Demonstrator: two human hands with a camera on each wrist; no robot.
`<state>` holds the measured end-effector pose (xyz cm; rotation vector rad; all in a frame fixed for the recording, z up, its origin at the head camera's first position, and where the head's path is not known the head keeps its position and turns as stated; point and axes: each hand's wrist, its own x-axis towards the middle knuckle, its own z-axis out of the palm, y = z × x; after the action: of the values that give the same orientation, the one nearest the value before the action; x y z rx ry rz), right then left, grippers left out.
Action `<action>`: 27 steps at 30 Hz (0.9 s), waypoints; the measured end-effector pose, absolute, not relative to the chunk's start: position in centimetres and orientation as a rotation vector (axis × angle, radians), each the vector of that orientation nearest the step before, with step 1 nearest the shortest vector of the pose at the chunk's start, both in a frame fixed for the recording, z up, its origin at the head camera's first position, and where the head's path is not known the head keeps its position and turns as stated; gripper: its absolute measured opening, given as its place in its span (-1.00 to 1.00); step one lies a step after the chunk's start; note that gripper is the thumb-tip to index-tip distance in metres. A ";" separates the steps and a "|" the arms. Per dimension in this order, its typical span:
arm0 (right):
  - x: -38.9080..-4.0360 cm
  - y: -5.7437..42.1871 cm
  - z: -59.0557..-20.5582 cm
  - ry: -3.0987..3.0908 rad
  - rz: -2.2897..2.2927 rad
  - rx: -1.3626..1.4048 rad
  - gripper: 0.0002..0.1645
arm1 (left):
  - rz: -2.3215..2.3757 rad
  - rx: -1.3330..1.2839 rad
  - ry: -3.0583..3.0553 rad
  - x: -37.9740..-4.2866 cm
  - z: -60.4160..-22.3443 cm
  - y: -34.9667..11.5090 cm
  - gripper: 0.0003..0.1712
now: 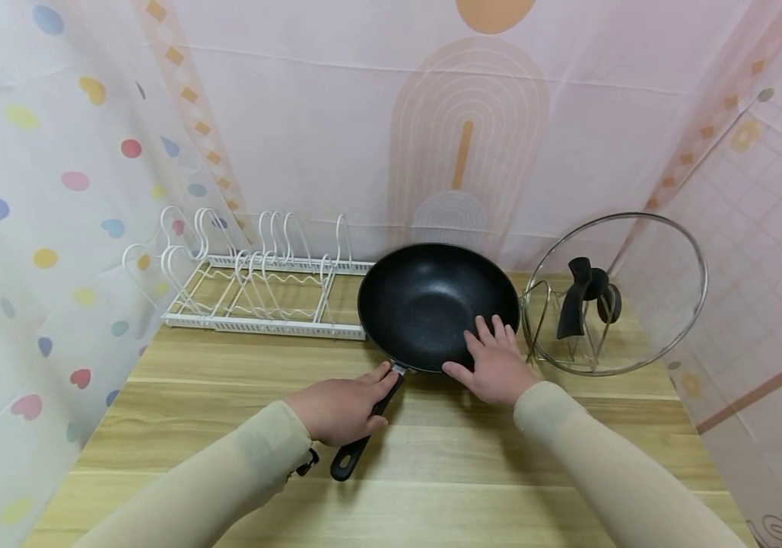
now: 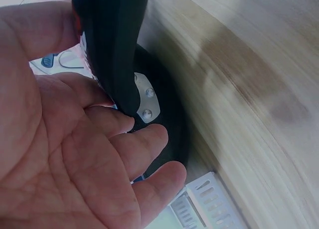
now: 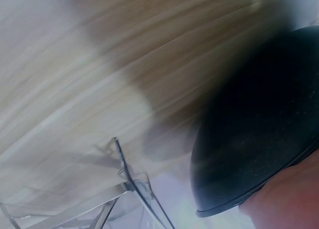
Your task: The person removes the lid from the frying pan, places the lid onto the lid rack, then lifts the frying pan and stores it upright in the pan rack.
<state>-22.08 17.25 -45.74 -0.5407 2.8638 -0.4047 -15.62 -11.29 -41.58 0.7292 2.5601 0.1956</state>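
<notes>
A black wok (image 1: pixel 432 304) sits on the wooden table, its open side up and its black handle (image 1: pixel 352 457) pointing toward me. My left hand (image 1: pixel 343 407) lies over the handle near the metal joint. In the left wrist view its fingers (image 2: pixel 142 149) are extended beside the handle rather than wrapped round it, with the thumb on the other side. My right hand (image 1: pixel 497 369) rests on the wok's right near rim, fingers spread and reaching over the inside. In the right wrist view, the wok's dark outer wall (image 3: pixel 259 124) hides most of that hand.
Left of the wok stands a white wire dish rack (image 1: pixel 281 329) with upright loops. At the right, a glass lid (image 1: pixel 704 278) with a black knob leans upright in a metal wire stand (image 1: pixel 535 335). Patterned curtains (image 1: pixel 309 137) hang behind the table and along both sides.
</notes>
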 end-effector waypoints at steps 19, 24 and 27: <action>-22.8 18.7 -45.8 2.881 -0.402 -0.664 0.08 | 0.257 0.764 2.551 -15.0 -42.0 -10.6 -0.08; -22.7 18.6 -46.0 2.886 -0.394 -0.663 0.07 | 0.249 0.804 2.550 -15.2 -42.2 -10.6 -0.06; -22.7 18.7 -46.0 2.893 -0.397 -0.656 0.05 | 0.243 0.835 2.550 -15.3 -42.4 -10.5 -0.05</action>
<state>-22.74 18.66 -45.97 -0.6563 2.8929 -0.3968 -15.33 -10.49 -42.43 0.8348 2.5504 0.2434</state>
